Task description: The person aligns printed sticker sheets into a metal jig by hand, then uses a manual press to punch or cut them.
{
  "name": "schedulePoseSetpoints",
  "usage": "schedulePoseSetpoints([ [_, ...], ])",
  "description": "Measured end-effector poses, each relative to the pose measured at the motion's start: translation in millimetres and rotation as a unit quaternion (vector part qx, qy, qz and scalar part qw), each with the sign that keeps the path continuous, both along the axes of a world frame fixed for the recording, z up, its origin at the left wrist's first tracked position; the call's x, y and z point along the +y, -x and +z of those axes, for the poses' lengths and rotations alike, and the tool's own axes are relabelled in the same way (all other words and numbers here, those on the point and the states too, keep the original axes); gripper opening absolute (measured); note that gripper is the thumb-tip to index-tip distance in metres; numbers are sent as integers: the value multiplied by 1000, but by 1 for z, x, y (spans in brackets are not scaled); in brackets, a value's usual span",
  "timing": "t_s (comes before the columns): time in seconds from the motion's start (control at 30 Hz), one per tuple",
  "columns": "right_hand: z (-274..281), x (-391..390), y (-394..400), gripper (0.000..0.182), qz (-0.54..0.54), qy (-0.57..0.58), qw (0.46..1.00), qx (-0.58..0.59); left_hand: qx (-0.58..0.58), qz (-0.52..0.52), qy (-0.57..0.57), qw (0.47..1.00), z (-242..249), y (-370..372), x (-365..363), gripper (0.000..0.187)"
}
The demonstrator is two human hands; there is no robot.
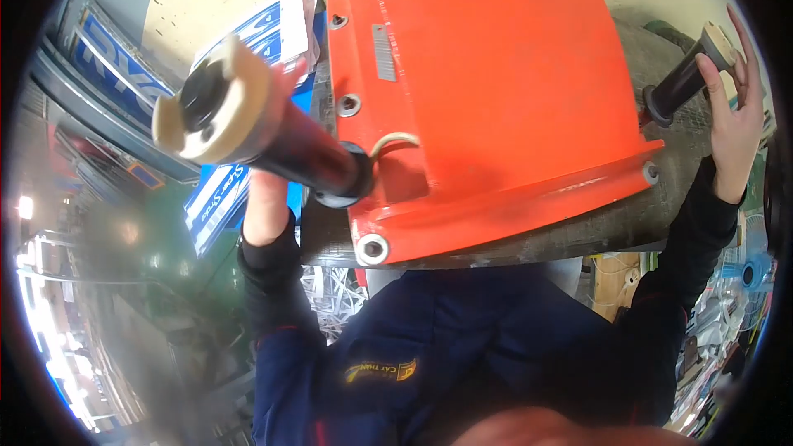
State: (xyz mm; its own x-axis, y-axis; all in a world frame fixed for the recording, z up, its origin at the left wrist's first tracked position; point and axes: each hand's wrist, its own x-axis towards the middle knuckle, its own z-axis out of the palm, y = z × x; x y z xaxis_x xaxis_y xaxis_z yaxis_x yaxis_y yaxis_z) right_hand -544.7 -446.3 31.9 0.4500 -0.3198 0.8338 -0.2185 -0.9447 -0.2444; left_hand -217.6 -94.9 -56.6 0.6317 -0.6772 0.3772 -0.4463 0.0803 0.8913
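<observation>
An orange machine body (504, 91) lies in front of me, with bolt holes along its edges and a small metal plate (383, 52) on top. From its left side sticks out a black handle (310, 149), ending in a cream collar (248, 95) close to the camera. My left hand (266, 206) is wrapped around this handle from behind; most of its fingers are hidden. On the far side, my right hand (735, 128) holds the cream end of a second black handle (681, 78), thumb on the near side and fingers extended behind it.
The body rests on a dark, worn work surface (471, 259). Blue and white printed boxes (219, 202) and papers (293, 25) lie to the left. Shredded white strips (330, 293) are below the surface edge. A blue fan (752, 272) stands at the lower right.
</observation>
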Motion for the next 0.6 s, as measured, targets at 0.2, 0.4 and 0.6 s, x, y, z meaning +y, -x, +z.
schedulePoseSetpoints([
  [0.2,0,-51,21,57,-86,-24,996,19,-238,-122,-297,917,-26,-9,16,133],
  [0.4,7,-78,18,54,-310,172,935,29,-335,-53,-302,891,-37,1,12,120],
  [0.6,-18,-24,-3,64,73,-50,996,10,-322,-53,-289,900,-39,1,14,107],
])
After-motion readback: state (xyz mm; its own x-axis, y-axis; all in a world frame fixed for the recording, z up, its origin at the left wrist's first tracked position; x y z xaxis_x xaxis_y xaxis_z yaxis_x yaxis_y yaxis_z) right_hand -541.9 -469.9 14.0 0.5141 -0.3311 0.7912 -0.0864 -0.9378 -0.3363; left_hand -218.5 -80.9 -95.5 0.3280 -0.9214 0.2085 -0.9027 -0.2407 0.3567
